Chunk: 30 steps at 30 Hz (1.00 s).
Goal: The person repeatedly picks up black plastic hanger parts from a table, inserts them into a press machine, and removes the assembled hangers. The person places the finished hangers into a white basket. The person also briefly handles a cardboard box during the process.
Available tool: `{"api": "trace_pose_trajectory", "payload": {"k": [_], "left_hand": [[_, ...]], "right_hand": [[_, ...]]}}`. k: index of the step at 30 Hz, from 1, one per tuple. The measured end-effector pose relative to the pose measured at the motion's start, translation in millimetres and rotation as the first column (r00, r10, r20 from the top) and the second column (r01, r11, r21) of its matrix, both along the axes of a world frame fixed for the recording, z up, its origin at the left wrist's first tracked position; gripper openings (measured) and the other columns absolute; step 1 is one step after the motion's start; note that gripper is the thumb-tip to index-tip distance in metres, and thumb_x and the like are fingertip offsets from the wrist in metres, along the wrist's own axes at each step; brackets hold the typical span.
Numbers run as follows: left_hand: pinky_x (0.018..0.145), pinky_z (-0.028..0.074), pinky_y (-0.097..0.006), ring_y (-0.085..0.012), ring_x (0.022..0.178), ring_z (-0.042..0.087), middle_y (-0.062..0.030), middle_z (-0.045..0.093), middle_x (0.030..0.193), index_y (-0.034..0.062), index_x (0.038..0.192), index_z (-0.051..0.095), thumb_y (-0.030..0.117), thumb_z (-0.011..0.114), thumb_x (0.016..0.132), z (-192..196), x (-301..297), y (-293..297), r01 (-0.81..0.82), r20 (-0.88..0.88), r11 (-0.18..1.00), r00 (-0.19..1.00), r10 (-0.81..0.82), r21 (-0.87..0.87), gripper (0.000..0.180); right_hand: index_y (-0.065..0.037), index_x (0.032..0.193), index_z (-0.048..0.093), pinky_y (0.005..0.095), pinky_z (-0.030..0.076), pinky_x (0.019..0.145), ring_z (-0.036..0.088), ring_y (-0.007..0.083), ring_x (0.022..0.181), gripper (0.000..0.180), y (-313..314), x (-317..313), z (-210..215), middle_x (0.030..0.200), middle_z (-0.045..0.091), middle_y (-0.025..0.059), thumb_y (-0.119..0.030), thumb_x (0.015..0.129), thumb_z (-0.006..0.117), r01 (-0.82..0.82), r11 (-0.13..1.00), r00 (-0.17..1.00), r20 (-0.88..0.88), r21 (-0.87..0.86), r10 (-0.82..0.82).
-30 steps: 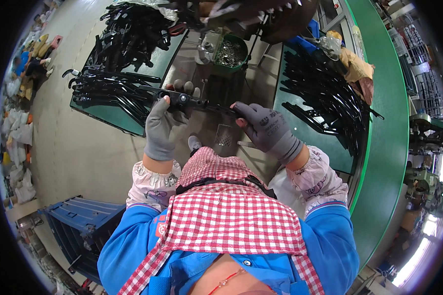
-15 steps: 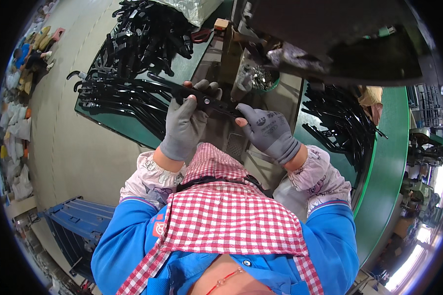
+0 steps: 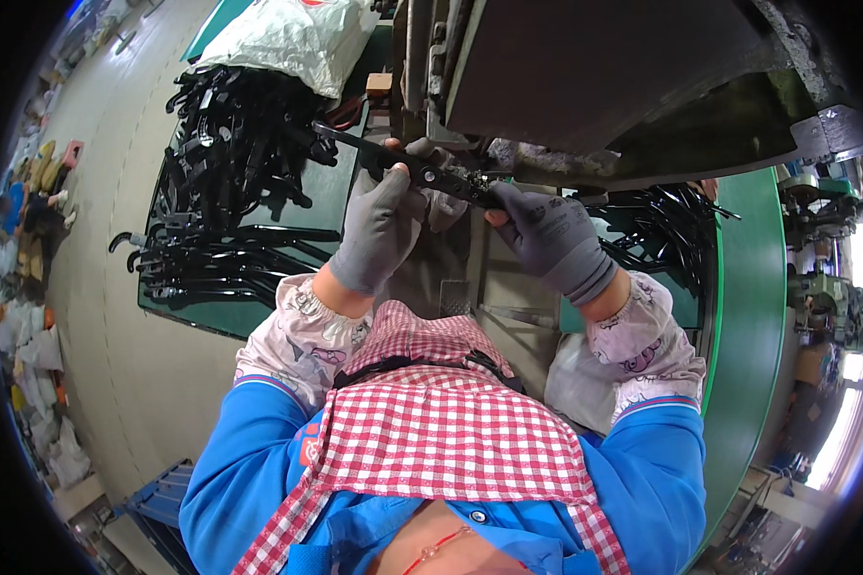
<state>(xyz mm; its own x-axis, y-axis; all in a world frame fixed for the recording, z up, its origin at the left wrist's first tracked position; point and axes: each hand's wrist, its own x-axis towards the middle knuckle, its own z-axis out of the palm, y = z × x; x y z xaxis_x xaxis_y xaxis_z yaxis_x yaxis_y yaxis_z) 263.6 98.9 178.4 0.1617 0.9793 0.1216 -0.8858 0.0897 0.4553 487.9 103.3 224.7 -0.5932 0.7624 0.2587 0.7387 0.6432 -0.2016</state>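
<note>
A long black metal bar (image 3: 455,185) with a round silver rivet lies across in front of me, tilted down to the right. My left hand (image 3: 379,230), in a grey glove with bare fingertips, is closed round its middle, the thumb on top. The bar's thin end sticks out past that hand to the upper left. At the right end, my right hand (image 3: 556,240), gloved alike, pinches the bar between thumb and fingers. Just beyond the bar stands the dark machine (image 3: 604,86); whether the two touch I cannot tell.
At the left, a green table (image 3: 177,311) carries a heap of black metal parts (image 3: 244,144) and a row of bent black rods (image 3: 230,254). A white sack (image 3: 288,43) lies behind them. More black parts (image 3: 657,225) lie on the right beside a green-edged table (image 3: 753,287).
My view has shifted, and the machine fills more of the upper part. Both hands, keeping hold of the bar, have come closer to the machine. The green-rimmed container of small metal pieces is now hidden.
</note>
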Motion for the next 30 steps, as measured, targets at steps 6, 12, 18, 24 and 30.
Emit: {"api": "trace_pose_trajectory", "payload": {"k": [6,12,18,24,30], "left_hand": [[0.084,0.057,-0.048,-0.0264,0.104,0.064,-0.0129,0.055,0.127,0.0151,0.131,0.04,0.013,0.045,0.104,5,6,10,0.008,-0.054,1.0,0.999,-0.009,-0.004,0.027],[0.081,0.059,-0.043,-0.0239,0.099,0.066,-0.0133,0.06,0.117,0.008,0.125,0.042,0.014,0.045,0.104,0,7,16,0.015,-0.143,0.997,0.989,-0.027,-0.082,0.022],[0.079,0.058,-0.037,-0.0204,0.093,0.064,-0.0103,0.06,0.109,0.0047,0.12,0.044,0.016,0.053,0.102,-12,4,40,-0.015,-0.265,0.981,0.964,-0.038,-0.195,0.024],[0.078,0.05,-0.026,-0.0127,0.094,0.056,-0.0038,0.054,0.108,0.0094,0.128,0.039,0.014,0.058,0.098,-11,28,-8,-0.127,-0.382,0.963,0.924,0.027,-0.239,0.036],[0.081,0.049,-0.027,-0.0121,0.09,0.059,-0.0047,0.06,0.108,0.0014,0.13,0.048,0.02,0.057,0.099,-6,79,-86,0.585,-0.393,0.735,0.622,-0.678,-0.341,0.036]], "right_hand": [[-0.01,0.119,0.059,0.0422,0.051,0.06,0.067,0.0339,0.069,0.029,7,5,4,0.076,0.066,0.0125,-0.029,0.097,0.059,-0.003,1.0,1.0,-0.003,0.019,0.003],[-0.008,0.118,0.061,0.0412,0.05,0.059,0.062,0.029,0.058,0.039,22,5,3,0.065,0.058,0.0103,-0.041,0.102,0.048,0.073,0.861,0.995,-0.025,-0.503,-0.099],[-0.006,0.111,0.063,0.0316,0.048,0.066,0.06,0.0152,0.067,0.045,22,-2,5,0.077,0.062,0.0051,-0.047,0.102,0.046,0.02,0.513,0.964,-0.118,-0.858,-0.236],[-0.006,0.123,0.061,0.0374,0.049,0.088,0.062,0.0216,0.097,0.043,73,7,-93,0.103,0.065,0.0119,-0.04,0.101,0.047,0.053,0.746,0.89,-0.308,-0.663,-0.337],[-0.012,0.129,0.06,0.0464,0.044,0.101,0.058,0.0361,0.118,0.05,137,-13,-221,0.126,0.063,0.0176,-0.045,0.093,0.048,0.553,0.821,0.82,-0.081,-0.143,-0.566]]}}
